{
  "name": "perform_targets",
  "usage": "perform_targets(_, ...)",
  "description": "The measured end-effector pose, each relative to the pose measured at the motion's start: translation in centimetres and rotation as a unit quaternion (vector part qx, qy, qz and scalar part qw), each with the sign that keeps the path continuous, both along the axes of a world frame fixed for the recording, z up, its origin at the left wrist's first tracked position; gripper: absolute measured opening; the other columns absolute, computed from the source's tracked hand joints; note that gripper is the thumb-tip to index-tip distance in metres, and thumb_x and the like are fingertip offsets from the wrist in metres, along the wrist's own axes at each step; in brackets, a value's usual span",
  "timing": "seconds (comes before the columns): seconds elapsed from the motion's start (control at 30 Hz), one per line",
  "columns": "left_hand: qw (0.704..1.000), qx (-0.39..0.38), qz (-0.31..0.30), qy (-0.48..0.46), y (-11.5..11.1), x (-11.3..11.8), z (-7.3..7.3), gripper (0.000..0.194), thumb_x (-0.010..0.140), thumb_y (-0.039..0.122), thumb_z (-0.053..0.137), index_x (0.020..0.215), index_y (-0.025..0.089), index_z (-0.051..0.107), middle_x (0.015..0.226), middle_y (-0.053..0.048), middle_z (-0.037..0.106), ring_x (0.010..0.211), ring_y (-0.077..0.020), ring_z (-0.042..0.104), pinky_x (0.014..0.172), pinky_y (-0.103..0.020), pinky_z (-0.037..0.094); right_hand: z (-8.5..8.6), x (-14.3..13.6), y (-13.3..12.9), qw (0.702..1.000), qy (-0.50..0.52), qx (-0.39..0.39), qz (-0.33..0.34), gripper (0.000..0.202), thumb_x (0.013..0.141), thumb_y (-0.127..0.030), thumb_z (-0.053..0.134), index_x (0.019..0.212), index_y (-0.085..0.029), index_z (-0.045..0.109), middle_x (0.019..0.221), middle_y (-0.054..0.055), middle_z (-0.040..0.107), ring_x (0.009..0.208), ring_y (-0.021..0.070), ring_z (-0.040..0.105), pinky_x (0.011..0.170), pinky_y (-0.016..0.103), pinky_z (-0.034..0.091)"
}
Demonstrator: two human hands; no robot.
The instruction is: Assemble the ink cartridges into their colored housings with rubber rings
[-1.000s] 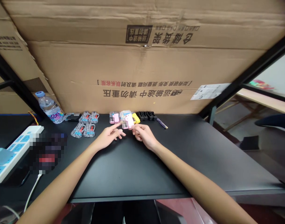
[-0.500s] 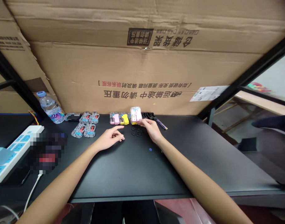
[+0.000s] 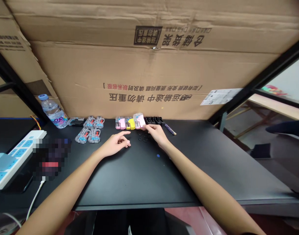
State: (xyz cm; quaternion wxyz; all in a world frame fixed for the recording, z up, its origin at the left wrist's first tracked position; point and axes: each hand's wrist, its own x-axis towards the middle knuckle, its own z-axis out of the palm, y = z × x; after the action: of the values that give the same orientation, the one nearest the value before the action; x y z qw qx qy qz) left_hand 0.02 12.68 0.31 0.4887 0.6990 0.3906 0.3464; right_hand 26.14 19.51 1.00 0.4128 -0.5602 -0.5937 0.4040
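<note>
Head view, clock centred on mid-desk, 12 at the far edge. Cardboard sheet (image 3: pixel 149 71) stands at 12 behind the black desk (image 3: pixel 139 182). Water bottle (image 3: pixel 53 112) at 10. Left hand (image 3: pixel 115 143) at 11: nothing in it, index finger out, rest loosely curled, clear of the packs. Right hand (image 3: pixel 157 133) near 12: fingertips pinched narrow on the right edge of a pink pack (image 3: pixel 139 120), itself at 12. From that pack: yellow pack (image 3: pixel 131 123) at 9, second pink pack (image 3: pixel 121 123) beyond it, black clips (image 3: pixel 154 120) at 3, black rings (image 3: pixel 140 138) at 6, blue disc (image 3: pixel 158 156) farther out at 5.

Step in hand reads as positioning the held pack in the row. Can't tell if it's resting or lifted. Next move, my read, calls for squaring it up and a clean release, clips and rings undisturbed.
</note>
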Motion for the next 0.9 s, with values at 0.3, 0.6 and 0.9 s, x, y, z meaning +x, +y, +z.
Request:
perform_targets(0.3,1.0,0.002,0.002,0.006,0.0,0.0,-0.1,0.051,0.099,0.035,0.064,0.146,0.017,0.056,0.1,-0.008,0.082,0.087,-0.02,0.076,0.094,-0.041,0.058,-0.7,-0.8,0.5,1.0,-0.005,-0.017,0.01,0.042,0.084,-0.055,0.07,0.089,-0.017,0.088,0.098,0.011,0.086,0.101,0.0315,0.075,0.095,0.041,0.052)
perform_targets(0.6,1.0,0.001,0.023,0.004,0.0,0.2,-0.1,0.048,0.1,0.04,0.065,0.143,0.019,0.059,0.101,-0.008,0.082,0.085,-0.0197,0.075,0.089,-0.039,0.059,0.1,-1.0,-0.4,0.999,0.031,0.015,0.015,0.038,0.084,-0.054,0.07,0.088,-0.02,0.087,0.097,0.009,0.085,0.104,0.0319,0.073,0.095,0.042,0.052)
perform_targets(0.9,0.991,-0.058,0.105,-0.061,0.0,1.0,1.2,0.04,0.099,0.056,0.061,0.103,0.017,0.067,0.1,-0.012,0.079,0.072,-0.0173,0.072,0.053,-0.025,0.044,1.9,-4.1,-4.6,0.987,0.011,0.026,0.156,0.038,0.09,-0.056,0.067,0.086,-0.022,0.084,0.095,0.006,0.084,0.095,0.0292,0.073,0.092,0.041,0.052)
